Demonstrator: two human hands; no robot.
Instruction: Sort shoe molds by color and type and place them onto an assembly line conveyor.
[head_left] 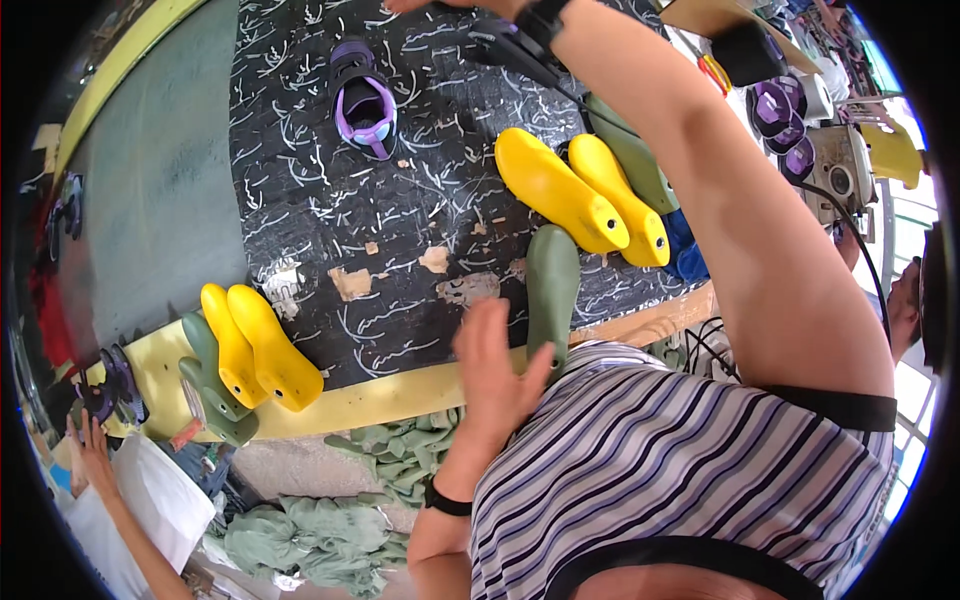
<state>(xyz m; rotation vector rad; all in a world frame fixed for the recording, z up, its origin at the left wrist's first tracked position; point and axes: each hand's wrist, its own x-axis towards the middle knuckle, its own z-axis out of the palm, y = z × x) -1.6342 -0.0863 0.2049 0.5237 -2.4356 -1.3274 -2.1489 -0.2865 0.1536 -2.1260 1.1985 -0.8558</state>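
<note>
My left hand (490, 375) is open, fingers spread, near the table's front edge. Its thumb is by the lower end of a dark green shoe last (552, 285); I cannot tell if they touch. My right arm stretches across to the far edge, where my right hand (490, 5) is mostly cut off by the picture's rim. Below that wrist is a black object (510, 50) with a cord, its kind unclear. Two yellow shoe lasts (562, 190) (620, 200) lie right of centre. A black and purple sandal (365, 105) rests at the far middle.
Two more yellow lasts (232, 340) (272, 345) lie at left beside green lasts (215, 400). Scraps (350, 284) and white marks cover the black tabletop (300, 200). Another person's hand (92, 450) is at far left by dark sandals. Green cloth (300, 540) hangs below. Purple shoes (775, 110) and a machine stand right.
</note>
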